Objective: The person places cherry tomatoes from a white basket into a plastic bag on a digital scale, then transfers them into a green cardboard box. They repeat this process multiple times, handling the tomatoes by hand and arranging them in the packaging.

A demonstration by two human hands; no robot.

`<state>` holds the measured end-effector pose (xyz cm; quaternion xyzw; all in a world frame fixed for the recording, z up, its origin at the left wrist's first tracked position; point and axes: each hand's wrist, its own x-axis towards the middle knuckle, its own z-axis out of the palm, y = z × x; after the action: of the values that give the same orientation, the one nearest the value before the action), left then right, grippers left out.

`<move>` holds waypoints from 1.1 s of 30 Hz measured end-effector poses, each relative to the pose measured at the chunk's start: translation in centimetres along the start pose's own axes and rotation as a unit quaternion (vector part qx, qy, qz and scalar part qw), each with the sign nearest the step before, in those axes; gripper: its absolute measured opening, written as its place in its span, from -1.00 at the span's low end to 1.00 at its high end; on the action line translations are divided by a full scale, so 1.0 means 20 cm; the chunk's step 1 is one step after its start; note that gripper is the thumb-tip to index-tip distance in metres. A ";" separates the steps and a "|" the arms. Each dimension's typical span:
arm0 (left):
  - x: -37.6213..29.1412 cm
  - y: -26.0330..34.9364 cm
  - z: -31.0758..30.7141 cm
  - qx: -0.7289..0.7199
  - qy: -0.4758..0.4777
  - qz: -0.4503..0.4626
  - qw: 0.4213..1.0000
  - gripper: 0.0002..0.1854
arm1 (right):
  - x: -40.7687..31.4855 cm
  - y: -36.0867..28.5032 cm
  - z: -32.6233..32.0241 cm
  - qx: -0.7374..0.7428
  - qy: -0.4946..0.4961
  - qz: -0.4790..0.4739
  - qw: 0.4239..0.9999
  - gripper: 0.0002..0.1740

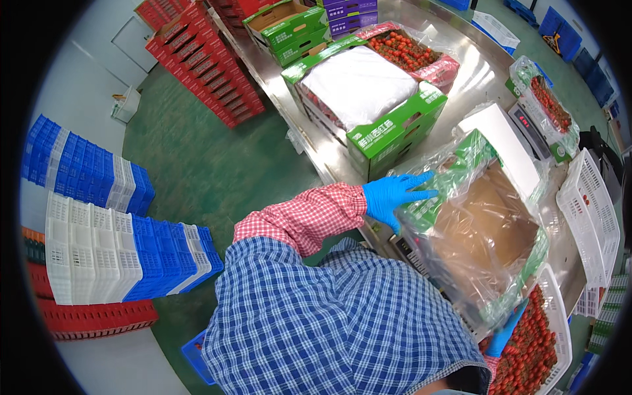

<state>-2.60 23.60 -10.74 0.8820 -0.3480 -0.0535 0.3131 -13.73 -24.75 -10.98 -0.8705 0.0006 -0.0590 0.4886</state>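
A green printed carton (476,143) lies before me, open at the top and lined with a clear plastic bag (474,232). Through the film its brown cardboard bottom shows. My left hand (395,197), in a blue glove, grips the carton's far end, thumb outside and fingers spread over the lined rim. At the near end, my gloved right hand (503,333) is against the outer side, its fingers partly hidden. Beneath that hand stands a white plastic crate (563,340) of cherry tomatoes (531,350). A scale with a keypad (410,252) shows partly under the carton.
On the steel table (296,108) stand a green carton (395,133) covered with a white sheet and a bag-lined box of tomatoes (405,52). A second scale (528,126) bears a packed carton. White crates (590,212) stand right; stacked crates (133,252) and red cartons (207,64) left.
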 end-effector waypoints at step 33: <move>-0.05 -0.12 0.27 -0.088 0.315 -0.117 0.938 -0.78 | -0.32 -0.09 0.30 -0.022 -0.094 0.171 0.981 -0.73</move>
<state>-3.68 22.88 -16.59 0.8572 -0.1197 0.1610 0.4744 -19.54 -18.33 -13.16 -0.8699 0.1046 0.1070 0.4700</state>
